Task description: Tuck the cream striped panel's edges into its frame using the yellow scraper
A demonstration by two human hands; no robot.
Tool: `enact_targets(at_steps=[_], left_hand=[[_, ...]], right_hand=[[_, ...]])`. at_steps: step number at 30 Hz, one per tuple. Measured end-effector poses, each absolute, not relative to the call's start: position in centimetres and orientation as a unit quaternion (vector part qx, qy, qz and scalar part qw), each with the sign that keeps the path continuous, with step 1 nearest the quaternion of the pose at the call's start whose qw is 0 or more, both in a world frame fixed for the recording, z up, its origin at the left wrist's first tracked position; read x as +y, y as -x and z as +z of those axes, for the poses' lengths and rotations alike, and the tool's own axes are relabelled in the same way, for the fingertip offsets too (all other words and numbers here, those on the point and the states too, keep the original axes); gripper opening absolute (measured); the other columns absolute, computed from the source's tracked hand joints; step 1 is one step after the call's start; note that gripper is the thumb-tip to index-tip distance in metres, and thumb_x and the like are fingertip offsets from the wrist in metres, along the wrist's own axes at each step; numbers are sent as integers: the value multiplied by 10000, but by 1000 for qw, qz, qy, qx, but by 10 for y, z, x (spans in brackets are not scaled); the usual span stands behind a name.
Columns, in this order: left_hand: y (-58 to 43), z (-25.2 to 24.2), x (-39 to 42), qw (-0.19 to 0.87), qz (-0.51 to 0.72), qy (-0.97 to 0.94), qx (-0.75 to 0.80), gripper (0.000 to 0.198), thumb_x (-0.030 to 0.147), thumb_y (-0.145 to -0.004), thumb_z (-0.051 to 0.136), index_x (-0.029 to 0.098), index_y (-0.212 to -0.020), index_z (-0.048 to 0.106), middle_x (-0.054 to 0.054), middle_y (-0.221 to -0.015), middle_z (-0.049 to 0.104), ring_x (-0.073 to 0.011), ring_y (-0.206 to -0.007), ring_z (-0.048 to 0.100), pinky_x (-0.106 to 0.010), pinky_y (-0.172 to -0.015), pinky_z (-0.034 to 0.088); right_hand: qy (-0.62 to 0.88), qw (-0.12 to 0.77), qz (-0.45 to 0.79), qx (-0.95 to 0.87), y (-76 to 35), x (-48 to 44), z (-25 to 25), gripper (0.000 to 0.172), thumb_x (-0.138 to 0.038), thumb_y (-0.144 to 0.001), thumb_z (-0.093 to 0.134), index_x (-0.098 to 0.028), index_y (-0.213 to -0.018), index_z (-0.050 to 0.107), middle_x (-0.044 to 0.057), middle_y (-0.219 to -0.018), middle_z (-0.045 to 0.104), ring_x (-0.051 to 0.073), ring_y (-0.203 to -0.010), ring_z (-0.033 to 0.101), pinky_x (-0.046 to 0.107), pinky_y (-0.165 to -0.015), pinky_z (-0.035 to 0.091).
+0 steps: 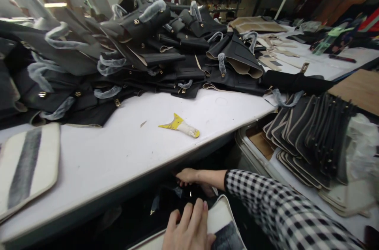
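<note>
My left hand (187,227) is closed over the far edge of a white panel with a dark grey stripe (225,227), low in the middle of the view. Beyond it, my right hand (187,176) reaches under the table edge, its fingers curled together. What those fingers hold is lost in shadow. Just below this hand lies a dark heap (166,198) with a clear plastic-wrapped part and small shiny metal fittings. The checked sleeve (266,194) covers my right forearm.
A white table (118,155) carries a pile of black bags (166,53) with plastic-wrapped handles. A yellow-and-white scraper-like piece (181,124) lies near its front edge. Another striped panel (29,167) is at left. Stacked dark panels (310,135) stand at right, beside crumpled plastic (363,147).
</note>
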State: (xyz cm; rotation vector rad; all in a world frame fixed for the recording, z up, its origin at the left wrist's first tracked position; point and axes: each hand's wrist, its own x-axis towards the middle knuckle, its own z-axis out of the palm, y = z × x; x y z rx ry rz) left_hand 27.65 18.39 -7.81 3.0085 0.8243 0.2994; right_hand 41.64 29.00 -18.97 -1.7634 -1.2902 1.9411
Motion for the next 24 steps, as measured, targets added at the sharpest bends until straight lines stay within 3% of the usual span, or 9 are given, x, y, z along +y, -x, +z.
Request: enact_targets(at_steps=[2, 5, 8, 12, 16, 24], left_hand=[[-280, -71, 183, 27, 87, -956, 277, 359, 327, -890, 597, 223, -1233, 615, -63, -1209, 655, -226, -989, 608, -345, -782, 487], [-281, -55, 185, 80, 74, -951, 290, 372, 314, -857, 622, 226, -1218, 614, -43, -1109, 672, -217, -909, 609, -349, -706, 475], [-266, -36, 192, 175, 76, -928, 319, 256, 205, -836, 580, 277, -1065, 669, -10, -1007, 665, -210, -898, 593, -342, -703, 451], [-215, -15, 206, 270, 109, -857, 424, 416, 31, -756, 487, 315, -997, 671, 29, -1004, 658, -180, -965, 569, -329, -847, 421], [-163, -8, 212, 296, 80, -795, 524, 325, 80, -679, 513, 273, -889, 668, 35, -936, 661, -183, -939, 581, -309, -820, 409], [-147, -11, 216, 340, 80, -768, 538, 269, 158, -696, 546, 312, -830, 720, 66, -892, 680, -155, -883, 621, -250, -779, 420]], right_hand=[[592, 115, 662, -446, -421, 291, -157, 543, -564, -1003, 321, -138, -881, 635, 27, -762, 659, 122, -590, 605, 274, -570, 501], [589, 136, 637, -478, -415, 279, -116, 693, -616, -989, 136, -157, -855, 638, 51, -762, 689, 130, -587, 622, 245, -532, 463], [612, 126, 577, -526, -404, 257, -97, 655, -607, -981, 218, -163, -746, 639, 58, -693, 677, 153, -606, 615, 253, -569, 449], [605, 79, 502, -613, -392, 238, -92, 627, -551, -992, 258, -180, -652, 632, 46, -597, 636, 176, -605, 605, 277, -630, 432], [589, 68, 406, -695, -385, 235, -82, 522, -551, -977, 324, -208, -785, 668, 71, -804, 701, 227, -795, 638, 309, -722, 396], [571, 6, 373, -732, -379, 218, -69, 592, -558, -1001, 210, -259, -848, 698, 67, -869, 741, 258, -831, 671, 317, -680, 360]])
